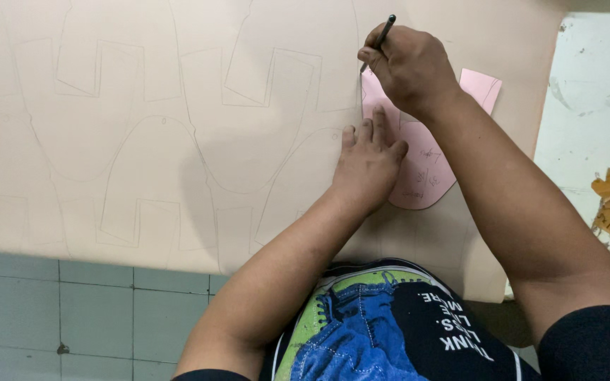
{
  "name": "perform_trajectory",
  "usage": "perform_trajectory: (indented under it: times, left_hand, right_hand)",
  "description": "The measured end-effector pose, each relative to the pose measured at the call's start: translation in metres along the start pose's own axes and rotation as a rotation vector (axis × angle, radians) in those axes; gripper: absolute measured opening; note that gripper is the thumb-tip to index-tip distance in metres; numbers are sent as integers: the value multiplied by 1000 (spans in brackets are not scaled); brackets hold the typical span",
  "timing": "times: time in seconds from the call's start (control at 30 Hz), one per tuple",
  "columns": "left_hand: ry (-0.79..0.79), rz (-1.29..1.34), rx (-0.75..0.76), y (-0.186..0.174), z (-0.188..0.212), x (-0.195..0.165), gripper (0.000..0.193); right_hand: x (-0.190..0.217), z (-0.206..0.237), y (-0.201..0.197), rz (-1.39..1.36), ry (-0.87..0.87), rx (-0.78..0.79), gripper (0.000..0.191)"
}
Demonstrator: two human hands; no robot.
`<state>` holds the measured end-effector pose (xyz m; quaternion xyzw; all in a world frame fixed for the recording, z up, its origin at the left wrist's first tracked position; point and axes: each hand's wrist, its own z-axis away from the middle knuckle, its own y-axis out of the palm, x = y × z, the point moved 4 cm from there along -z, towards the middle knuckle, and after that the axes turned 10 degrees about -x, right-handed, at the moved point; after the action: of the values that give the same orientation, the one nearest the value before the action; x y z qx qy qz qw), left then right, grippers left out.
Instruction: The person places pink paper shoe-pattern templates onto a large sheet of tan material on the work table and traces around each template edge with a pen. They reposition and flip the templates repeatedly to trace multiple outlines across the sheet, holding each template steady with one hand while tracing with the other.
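Head view shows the right hand [409,67] pinching a pencil [380,39], tracing the pink template [425,173] pinned flat under the left hand [367,162], whose fingers lie spread just below the pencil tip; continuing probably needs steady pressure.

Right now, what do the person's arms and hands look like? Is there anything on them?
Both arms are bare from the hands up past the elbows. The left hand and right hand wear no gloves, rings or watch that I can see. Short dark sleeves show only at the upper arms.

Your left hand [367,161] presses a pink template [425,159] onto the tan sheet [142,141] near its right edge; your right hand [407,67] traces it, probably with a pencil [381,37].
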<state>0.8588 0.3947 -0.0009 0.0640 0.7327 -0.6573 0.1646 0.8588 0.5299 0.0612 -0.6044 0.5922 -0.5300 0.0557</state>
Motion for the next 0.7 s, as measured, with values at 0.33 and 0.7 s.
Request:
perform_trajectory:
  times: [0.33,0.7]
  left_hand:
    - [-35,-13,95,-5,-2,0,21]
    - [-13,-38,65,-8,-1,-1,22]
  right_hand:
    - [-26,16,-25,74,39,-70,12]
    - [-45,57,-41,25,191,-120,15]
